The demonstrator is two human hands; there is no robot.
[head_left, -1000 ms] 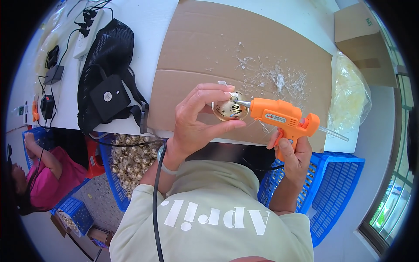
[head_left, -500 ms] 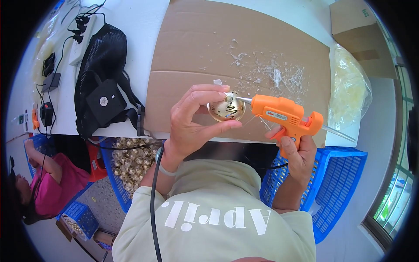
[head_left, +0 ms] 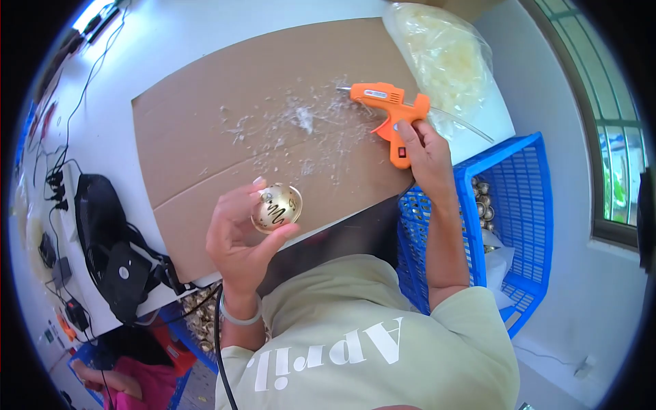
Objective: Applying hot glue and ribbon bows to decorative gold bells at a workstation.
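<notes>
Between the thumb and fingers of my left hand [head_left: 239,236] is a round gold bauble [head_left: 277,207] with dark markings, held above the near edge of the cardboard sheet [head_left: 205,82]. My right hand [head_left: 425,154] is wrapped round the handle of an orange hot glue gun [head_left: 389,113], over the right part of the sheet. Its nozzle points left, well apart from the bauble. A clear glue stick [head_left: 465,124] sticks out of its back. Whitish glue strings and scraps [head_left: 304,119] lie scattered on the cardboard.
A clear bag of yellowish glue sticks or similar pieces [head_left: 447,58] lies at the far right. Blue crates [head_left: 512,154] with gold baubles [head_left: 483,205] stand beside me. A black mesh bag [head_left: 102,232] and power strip with cords [head_left: 67,184] are left. Another person's pink sleeve [head_left: 154,386] shows lower left.
The glue gun has moved away from the bauble, to the right and farther off. The bauble remains in my left hand, with its marked side turned more upward. The view has swung right.
</notes>
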